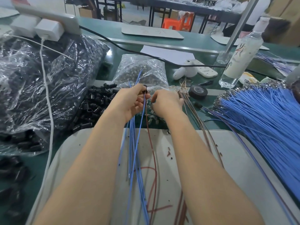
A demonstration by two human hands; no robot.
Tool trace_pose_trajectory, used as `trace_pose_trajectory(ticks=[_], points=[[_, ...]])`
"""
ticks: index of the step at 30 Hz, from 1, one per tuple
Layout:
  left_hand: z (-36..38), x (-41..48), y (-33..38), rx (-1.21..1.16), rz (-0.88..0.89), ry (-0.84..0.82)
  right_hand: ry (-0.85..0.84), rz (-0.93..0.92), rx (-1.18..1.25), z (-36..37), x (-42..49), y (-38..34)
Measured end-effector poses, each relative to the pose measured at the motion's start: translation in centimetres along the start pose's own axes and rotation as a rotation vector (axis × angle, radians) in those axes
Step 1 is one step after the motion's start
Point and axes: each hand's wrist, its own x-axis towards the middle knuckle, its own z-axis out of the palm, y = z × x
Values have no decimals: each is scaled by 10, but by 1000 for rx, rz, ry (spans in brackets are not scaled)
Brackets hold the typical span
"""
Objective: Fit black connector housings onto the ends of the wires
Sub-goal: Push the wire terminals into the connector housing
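Head view looks down on two bare forearms reaching over a pale grey work mat [162, 143] that lies on the green bench [113, 52]. The left hand [129, 101] is clenched, pinching a small black plastic connector housing [144, 91] at its fingertips. A bunch of thin blue wires [134, 143] runs through the same palm and trails back toward the person. A thin brown wire [150, 137] rises to just below the housing; I cannot tell whether its end is already inside. The right hand [165, 101] sits just beside the left with its fingers curled toward that wire. What they pinch, if anything, is hidden, so its grasp cannot be told.

The step in hand looks like feeding one wire end into the housing. To do it well, the left hand should hold the housing steady with its opening facing the right hand. The right hand should pinch the wire close to its tip so it does not buckle, then push it straight in until it seats. The spare blue wires are best held clear of the opening so none snags.

More stock is close by. A loose heap of black housings [95, 103] lies left of the left hand, and a wide fan of blue wires [259, 114] lies to the right.
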Motion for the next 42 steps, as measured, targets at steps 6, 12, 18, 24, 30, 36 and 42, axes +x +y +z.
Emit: trace_pose_trajectory(ticks=[6,12,18,24,30,36,42], points=[[-9,-10,0,-29,15,26,48,35,27,3,-4,6],[-12,-22,-5,-65,55,55,147,-23,253,-3,-20,15],[-9,-32,-12,-71,103,49,254,-52,630,-14,-44,30],[-3,-40,-32,127,308,72,206,86,1201,-5,-65,40],[7,-47,-52,323,437,10,87,-44,1112,4,-73,33],[7,-47,-53,416,502,19,175,-216,797,0,-78,32],[1,-45,-53,428,531,48,176,-125,1135,-1,-81,35]])
